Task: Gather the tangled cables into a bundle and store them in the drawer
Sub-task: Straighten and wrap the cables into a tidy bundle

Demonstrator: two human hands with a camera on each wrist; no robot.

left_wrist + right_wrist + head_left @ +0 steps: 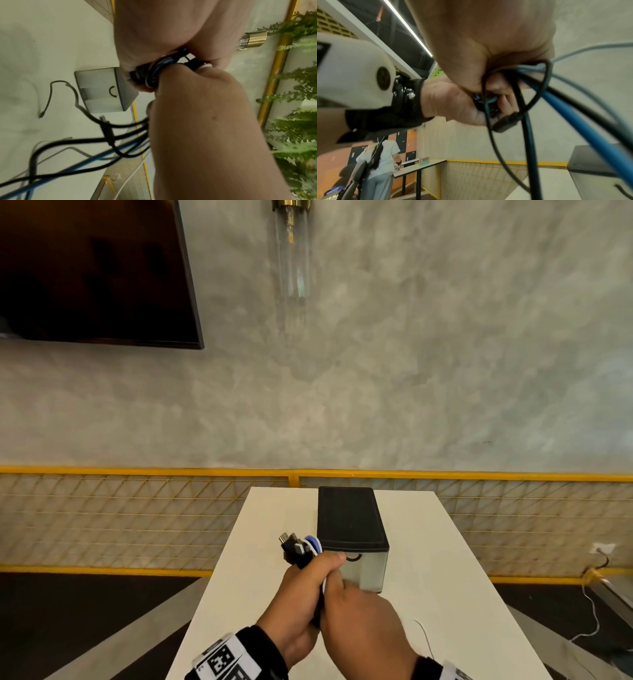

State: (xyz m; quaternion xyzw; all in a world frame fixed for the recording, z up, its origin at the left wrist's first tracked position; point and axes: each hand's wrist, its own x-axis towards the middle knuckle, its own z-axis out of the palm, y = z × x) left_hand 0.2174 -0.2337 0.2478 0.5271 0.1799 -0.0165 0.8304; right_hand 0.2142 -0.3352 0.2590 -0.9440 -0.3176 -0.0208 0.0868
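Cables [301, 549] bunched upright in fists of left hand [301, 601] and right hand [363, 621], plugs topmost, before closed drawer [363, 563]

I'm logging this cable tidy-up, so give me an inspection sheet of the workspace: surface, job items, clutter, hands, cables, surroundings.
Surface: white table, narrow, running away from the person.
Job's things: cable bundle of black, blue and white leads, held above the table; drawer box with a black top, its drawer shut.
Clutter: nothing seen.
Grippers: left hand grips the bundle; right hand grips the leads just beside it.
Cables: loose tails hang from the hands; a thin black lead lies on the table.
Surroundings: grey wall, yellow railing, dark screen, glass wall lamp.
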